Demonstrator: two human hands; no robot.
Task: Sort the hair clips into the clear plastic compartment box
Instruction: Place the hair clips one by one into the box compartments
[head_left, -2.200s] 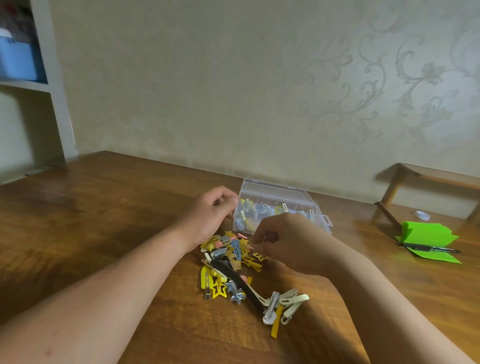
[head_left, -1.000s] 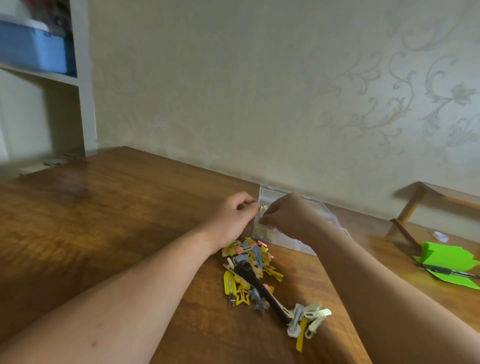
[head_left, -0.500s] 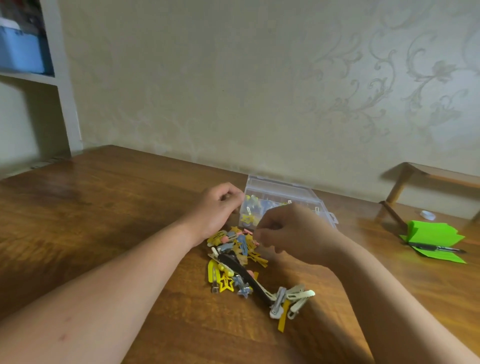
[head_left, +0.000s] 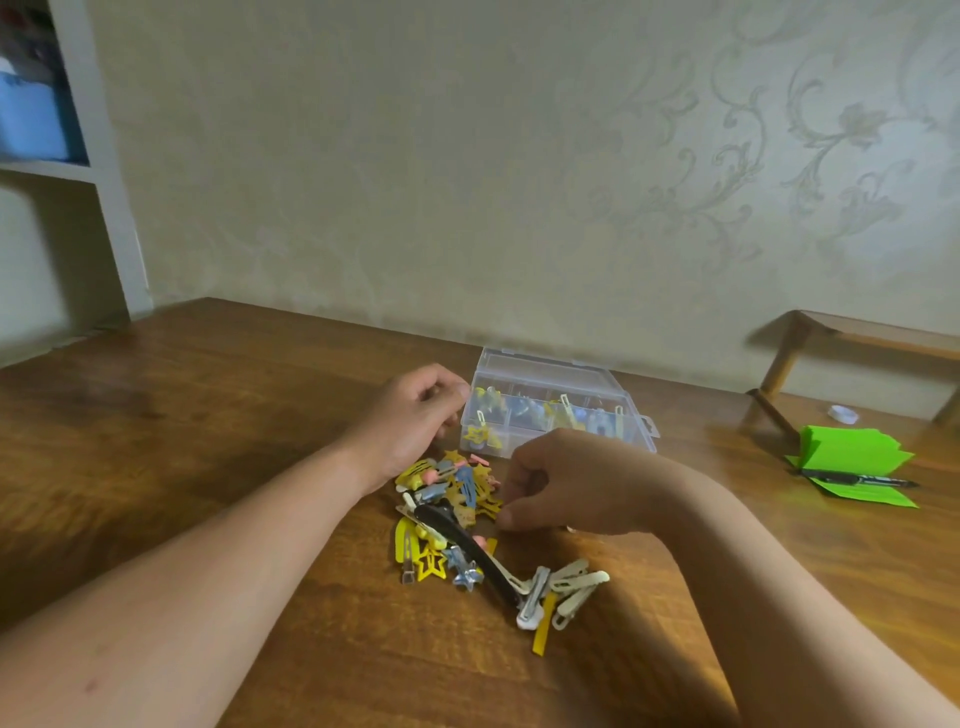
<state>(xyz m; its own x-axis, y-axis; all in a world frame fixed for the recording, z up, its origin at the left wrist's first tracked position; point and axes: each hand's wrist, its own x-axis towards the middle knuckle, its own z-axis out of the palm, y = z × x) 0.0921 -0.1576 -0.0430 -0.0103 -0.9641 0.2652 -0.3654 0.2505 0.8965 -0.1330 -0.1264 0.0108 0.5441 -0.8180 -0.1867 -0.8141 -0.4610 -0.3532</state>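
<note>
On the brown wooden table (head_left: 218, 415), the left hand (head_left: 410, 418) rests with fingers (head_left: 441, 387) curled loosely, touching the clear plastic compartment box (head_left: 558, 402) at its nine o'clock side. The right hand (head_left: 566, 486) sits with fingers (head_left: 511, 514) bent together over the heap of colourful hair clips (head_left: 457, 512); whether they pinch one, I cannot tell

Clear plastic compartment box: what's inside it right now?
The clear plastic compartment box holds yellow, blue and pale hair clips spread over several compartments. The right hand covers its near edge; exact counts are too blurred.
</note>
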